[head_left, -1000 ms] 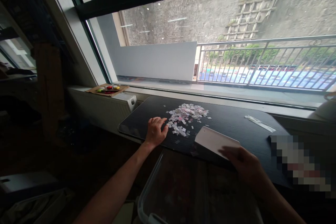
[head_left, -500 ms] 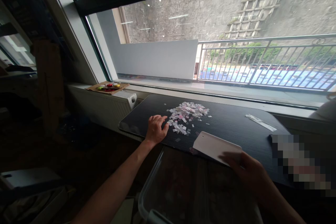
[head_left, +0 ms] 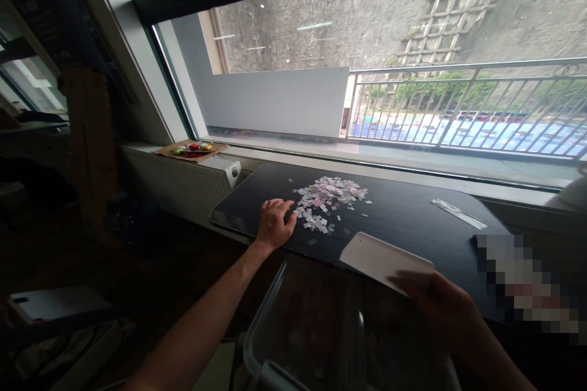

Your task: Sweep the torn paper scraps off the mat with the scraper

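Observation:
My left hand (head_left: pixel 276 224) is open on the near left part of the dark table, fingers spread, its fingertips at the left edge of a heap of small white and pinkish paper-like scraps (head_left: pixel 332 192). In my right hand (head_left: pixel 443 302) is a pale flat board (head_left: pixel 385 259) with rounded corners and a small hole near one end. The board is tilted over the table's near edge, to the right of the heap. Under it stands a clear plastic box (head_left: pixel 266 311), its inside dark and hard to make out.
The black table (head_left: pixel 403 214) stands by a large window. On it lie clear strips (head_left: pixel 458 214) at the right. A radiator (head_left: pixel 183 177) at the left carries a cardboard sheet with colourful items (head_left: pixel 195 148). A blurred-out object (head_left: pixel 523 287) is at the right edge.
My right hand and the board have shifted a little right and toward me. Pinkish scraps by the board's left end at the table edge no longer show there. My left hand has hardly moved.

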Tool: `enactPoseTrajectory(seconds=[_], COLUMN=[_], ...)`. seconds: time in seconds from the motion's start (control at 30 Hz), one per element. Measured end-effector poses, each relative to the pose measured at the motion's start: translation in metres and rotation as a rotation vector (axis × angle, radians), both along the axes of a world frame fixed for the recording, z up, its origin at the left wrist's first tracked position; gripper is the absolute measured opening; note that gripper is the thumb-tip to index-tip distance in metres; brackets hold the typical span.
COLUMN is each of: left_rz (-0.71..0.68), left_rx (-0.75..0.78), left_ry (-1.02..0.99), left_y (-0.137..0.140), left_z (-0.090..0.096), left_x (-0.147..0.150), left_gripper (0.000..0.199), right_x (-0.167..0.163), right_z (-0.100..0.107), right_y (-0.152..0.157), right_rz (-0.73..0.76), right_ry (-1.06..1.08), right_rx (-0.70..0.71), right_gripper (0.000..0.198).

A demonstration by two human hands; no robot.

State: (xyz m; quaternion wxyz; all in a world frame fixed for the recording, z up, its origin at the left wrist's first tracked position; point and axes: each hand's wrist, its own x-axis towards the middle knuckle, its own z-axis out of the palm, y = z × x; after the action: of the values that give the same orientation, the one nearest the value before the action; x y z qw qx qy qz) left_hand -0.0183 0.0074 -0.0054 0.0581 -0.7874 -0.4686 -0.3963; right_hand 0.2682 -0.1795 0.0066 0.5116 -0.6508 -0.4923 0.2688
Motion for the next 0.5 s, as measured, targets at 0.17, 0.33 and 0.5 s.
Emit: enactPoseTrajectory(seconds=[0.17, 0.33, 0.5], left_rz=[0.007, 0.017, 0.011], left_rx=[-0.007, -0.020, -0.012], left_ry=[-0.008, -0.008, -0.014], left_y=[-0.001, -0.001, 0.000], left_z=[0.000, 0.000, -0.001], left_x=[0.001, 0.002, 0.002], left_gripper=[0.025, 0.025, 0.025], right_x=[-0.002, -0.026, -0.031], right_z=[0.002, 0.008, 0.013], right_y=[0.006, 0.039, 0.063], right_rz=[0.068, 0.215, 0.328], right_ry=[-0.049, -0.273, -0.429], right_rx=[-0.021, 0.146, 0.243], right_gripper=[0.031, 0.026, 0.025])
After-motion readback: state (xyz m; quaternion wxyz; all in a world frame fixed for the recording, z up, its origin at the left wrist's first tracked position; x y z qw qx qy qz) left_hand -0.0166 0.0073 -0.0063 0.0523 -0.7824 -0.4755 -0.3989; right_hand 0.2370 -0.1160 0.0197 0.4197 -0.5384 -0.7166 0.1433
